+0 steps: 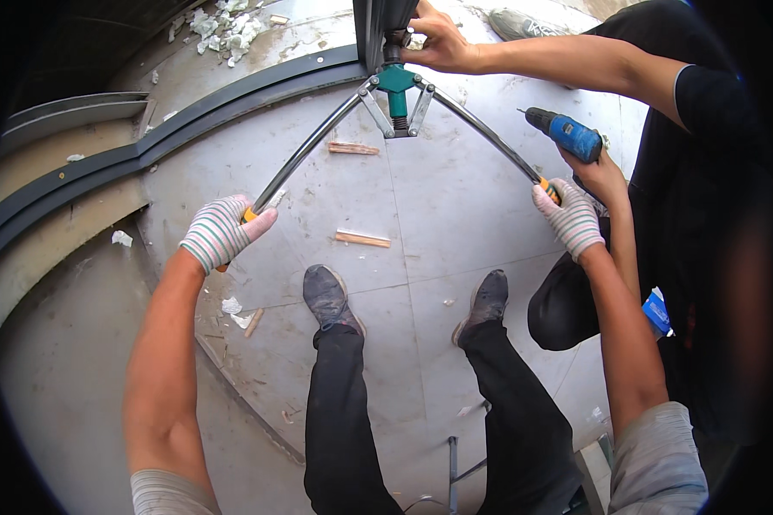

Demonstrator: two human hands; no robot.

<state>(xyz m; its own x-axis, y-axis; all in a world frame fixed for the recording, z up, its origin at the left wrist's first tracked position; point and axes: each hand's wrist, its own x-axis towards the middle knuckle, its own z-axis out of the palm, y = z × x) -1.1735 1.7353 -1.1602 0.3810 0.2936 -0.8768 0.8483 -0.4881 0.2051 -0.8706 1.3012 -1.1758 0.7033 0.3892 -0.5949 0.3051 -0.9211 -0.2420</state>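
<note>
Gloved in striped white knit, my left hand [223,228] is closed round the orange grip of one long steel handle of a two-handled lever riveter [397,83]. My right hand [571,216], in a matching glove, grips the other handle. The handles are spread wide apart, joined by silver links to the green head. That head's nose meets a dark metal frame post [372,33]; the exact contact point is hidden. A co-worker's hand [442,43] touches the post there, and the co-worker's other hand [605,178] holds a blue cordless drill [572,136].
A dark frame rail [189,116] curves along the left. Wood offcuts [362,239] and white scraps [230,305] lie on the pale floor [455,197], with a heap of white debris [228,30] at the far left. The co-worker crouches close on the right. My shoes [328,296] are planted below.
</note>
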